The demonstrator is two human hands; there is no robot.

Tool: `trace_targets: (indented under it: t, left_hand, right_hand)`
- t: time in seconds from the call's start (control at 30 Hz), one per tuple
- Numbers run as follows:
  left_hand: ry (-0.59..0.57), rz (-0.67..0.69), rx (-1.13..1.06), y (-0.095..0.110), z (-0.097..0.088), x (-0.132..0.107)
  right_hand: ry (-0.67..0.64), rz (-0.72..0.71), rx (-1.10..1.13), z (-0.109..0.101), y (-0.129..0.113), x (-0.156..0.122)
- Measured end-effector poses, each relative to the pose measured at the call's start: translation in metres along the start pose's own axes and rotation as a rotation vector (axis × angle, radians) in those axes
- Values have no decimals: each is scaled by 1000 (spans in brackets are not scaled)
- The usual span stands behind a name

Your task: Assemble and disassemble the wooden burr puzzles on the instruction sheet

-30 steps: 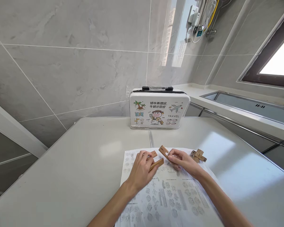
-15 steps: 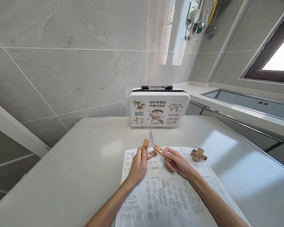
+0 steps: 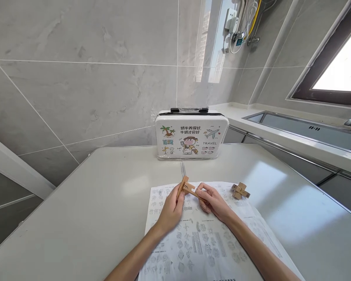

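My left hand (image 3: 172, 207) pinches a flat wooden puzzle piece (image 3: 183, 185), which is tilted with its top end up. Another wooden puzzle piece (image 3: 190, 188), notched and marked with a dark figure, lies between the hands, and my right hand (image 3: 213, 201) is closed on its near end. Its far end meets the left-hand piece; whether it sits in the slot I cannot tell. Below both hands spreads a large printed sheet (image 3: 190, 242) covered with small diagrams. To the right, on the sheet's edge, rests a cross-shaped wooden puzzle (image 3: 240, 191).
A white carry case (image 3: 192, 134) with cartoon prints stands upright at the back of the white table (image 3: 84, 218), against the grey tiled wall. A counter with an inset sink (image 3: 304, 127) runs along the right. Sockets and cables (image 3: 236, 27) hang on the wall.
The two pieces have come together, the right-hand one moving left against the left-hand one. A further notched piece seen between the hands earlier is no longer distinct. The view has shifted slightly.
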State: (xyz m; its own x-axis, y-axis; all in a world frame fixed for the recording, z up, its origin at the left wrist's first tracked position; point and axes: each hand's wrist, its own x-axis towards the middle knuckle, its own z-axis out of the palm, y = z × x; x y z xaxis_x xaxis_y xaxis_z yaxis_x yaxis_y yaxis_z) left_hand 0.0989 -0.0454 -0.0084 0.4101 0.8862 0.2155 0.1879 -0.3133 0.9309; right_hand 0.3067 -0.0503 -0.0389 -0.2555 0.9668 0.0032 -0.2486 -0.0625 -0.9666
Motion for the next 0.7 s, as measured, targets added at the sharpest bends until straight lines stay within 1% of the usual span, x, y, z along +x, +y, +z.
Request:
trace_targets:
  t: [0.13, 0.3, 0.43, 0.53, 0.7]
  left_hand:
    - [1, 31, 19, -3, 0, 0]
    - [-1, 63, 40, -5, 0, 0]
    - [3, 69, 69, -3, 0, -1]
    - [-5, 69, 85, 0, 0, -2]
    - [15, 71, 165, 1, 0, -4]
  right_hand:
    - [20, 1, -6, 1, 0, 0]
    - [0, -8, -14, 2, 2, -1]
    - [-19, -7, -37, 3, 1, -1]
    - [-14, -4, -60, 4, 0, -2]
    - [0, -4, -84, 7, -3, -5]
